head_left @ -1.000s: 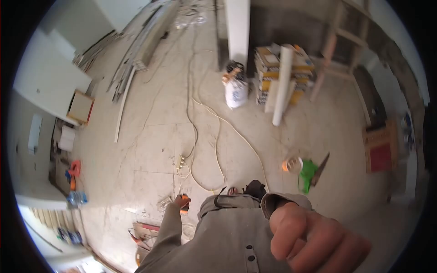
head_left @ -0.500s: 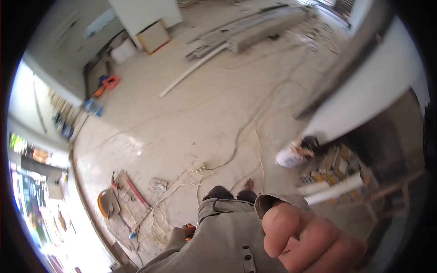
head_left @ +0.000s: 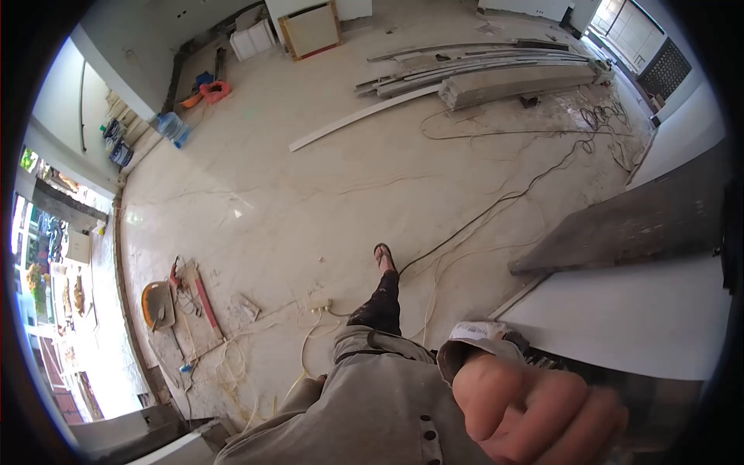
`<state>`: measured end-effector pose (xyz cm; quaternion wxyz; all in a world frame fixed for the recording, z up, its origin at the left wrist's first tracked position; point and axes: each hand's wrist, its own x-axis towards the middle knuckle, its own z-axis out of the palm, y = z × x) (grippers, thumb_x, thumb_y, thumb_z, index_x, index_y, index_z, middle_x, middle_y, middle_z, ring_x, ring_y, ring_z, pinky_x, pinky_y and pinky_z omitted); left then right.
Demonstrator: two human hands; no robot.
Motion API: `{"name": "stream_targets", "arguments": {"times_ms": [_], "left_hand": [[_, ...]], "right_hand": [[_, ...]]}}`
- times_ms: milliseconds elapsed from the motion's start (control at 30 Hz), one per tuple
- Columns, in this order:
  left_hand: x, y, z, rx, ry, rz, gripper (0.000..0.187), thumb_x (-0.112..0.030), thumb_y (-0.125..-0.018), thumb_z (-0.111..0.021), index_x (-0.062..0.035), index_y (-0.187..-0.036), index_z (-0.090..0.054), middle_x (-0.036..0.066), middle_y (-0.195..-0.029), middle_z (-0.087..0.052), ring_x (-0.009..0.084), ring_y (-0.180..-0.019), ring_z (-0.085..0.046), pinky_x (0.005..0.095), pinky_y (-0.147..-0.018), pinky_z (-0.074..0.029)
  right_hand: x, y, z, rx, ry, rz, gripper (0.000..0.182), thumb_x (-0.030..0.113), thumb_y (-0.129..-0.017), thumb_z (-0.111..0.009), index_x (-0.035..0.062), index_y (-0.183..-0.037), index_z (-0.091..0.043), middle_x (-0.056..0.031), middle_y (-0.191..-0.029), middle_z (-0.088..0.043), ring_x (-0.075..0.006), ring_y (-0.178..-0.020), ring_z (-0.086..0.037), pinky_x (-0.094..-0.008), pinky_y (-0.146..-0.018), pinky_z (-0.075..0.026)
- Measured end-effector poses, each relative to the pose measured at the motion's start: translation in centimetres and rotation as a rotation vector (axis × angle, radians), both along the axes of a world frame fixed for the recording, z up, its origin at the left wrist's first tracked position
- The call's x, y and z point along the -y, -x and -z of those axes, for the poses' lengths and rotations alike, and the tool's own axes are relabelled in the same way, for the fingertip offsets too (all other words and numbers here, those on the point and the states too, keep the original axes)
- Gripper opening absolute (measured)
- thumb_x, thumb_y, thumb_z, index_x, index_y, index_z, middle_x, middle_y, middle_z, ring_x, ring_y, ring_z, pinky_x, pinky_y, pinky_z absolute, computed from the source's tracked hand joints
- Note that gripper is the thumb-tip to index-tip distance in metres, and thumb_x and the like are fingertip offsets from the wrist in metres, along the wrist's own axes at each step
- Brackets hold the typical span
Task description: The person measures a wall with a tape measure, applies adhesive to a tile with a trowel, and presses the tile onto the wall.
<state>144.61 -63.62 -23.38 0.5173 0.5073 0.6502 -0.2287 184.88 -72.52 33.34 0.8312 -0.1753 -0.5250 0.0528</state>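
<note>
My right hand (head_left: 535, 411) is large and close at the lower right, its fingers curled into a fist. What it holds, if anything, is hidden by the fingers. Just behind its cuff a white bag or bundle (head_left: 477, 331) partly shows. On the left only the grey sleeve (head_left: 306, 391) appears beside my jacket, and my left hand is out of sight. One sandalled foot (head_left: 382, 257) is stretched forward on the dusty floor (head_left: 294, 209), near a dark cable (head_left: 465, 226).
A socket block (head_left: 321, 305) with pale cords lies left of my leg. Farther left are an orange-rimmed pan (head_left: 158, 305) and a red bar (head_left: 208, 304). Long boards (head_left: 527, 84) are stacked ahead. A dark panel (head_left: 628, 221) stands at right; a water bottle (head_left: 173, 129) at left.
My view has shifted, and one leg has stepped forward. The left hand, earlier visible with an orange object, has gone out of sight. My right hand remains a fist at the lower right.
</note>
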Motion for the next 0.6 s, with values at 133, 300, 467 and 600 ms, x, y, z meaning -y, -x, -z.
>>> {"name": "stream_targets", "arguments": {"times_ms": [133,300,467,600], "left_hand": [[-8.1,-10.5,5.9,-0.042,-0.181,0.151,0.029,-0.035,-0.075,-0.07,-0.0071,-0.075,-0.064,0.007,-0.071,-0.065,0.0177,-0.064,-0.061,0.0345,-0.057,-0.048],[-25.9,-27.1,11.3,0.175,-0.325,0.638,0.037,-0.041,-0.077,-0.069,-0.009,-0.094,-0.06,0.007,-0.089,-0.066,0.017,-0.082,-0.063,0.0418,-0.064,-0.048],[-38.3,-48.7,-8.5,0.278,-0.359,0.186,0.07,-0.036,-0.067,-0.076,0.0046,-0.116,-0.046,0.022,-0.102,-0.063,0.0304,-0.094,-0.063,0.0401,-0.08,-0.051],[-43.6,-56.8,-9.8,0.26,-0.294,0.147,0.073,-0.038,-0.067,-0.076,0.0016,-0.12,-0.046,0.021,-0.105,-0.062,0.0317,-0.098,-0.062,0.0386,-0.084,-0.05]], "right_hand": [[-8.9,-8.6,-2.8,-0.092,-0.014,0.074,0.023,0.012,-0.094,-0.051,0.0117,-0.077,-0.036,0.0007,-0.077,-0.048,-0.0168,-0.065,-0.038,-0.0329,-0.058,-0.031],[-18.3,-18.9,-3.0,-0.091,0.076,-0.015,0.029,0.01,-0.091,-0.056,0.0138,-0.073,-0.033,0.0014,-0.078,-0.05,-0.0157,-0.063,-0.037,-0.033,-0.056,-0.028],[-27.8,-30.0,0.7,0.149,0.024,-0.58,0.018,0.025,-0.094,-0.054,0.0109,-0.088,-0.046,-0.0076,-0.085,-0.057,-0.0213,-0.069,-0.049,-0.0352,-0.06,-0.041],[-35.8,-38.0,8.9,-0.093,0.352,-0.218,0.027,0.008,-0.087,-0.063,0.0111,-0.091,-0.037,-0.0051,-0.083,-0.045,-0.0157,-0.066,-0.04,-0.0297,-0.06,-0.038]]}}
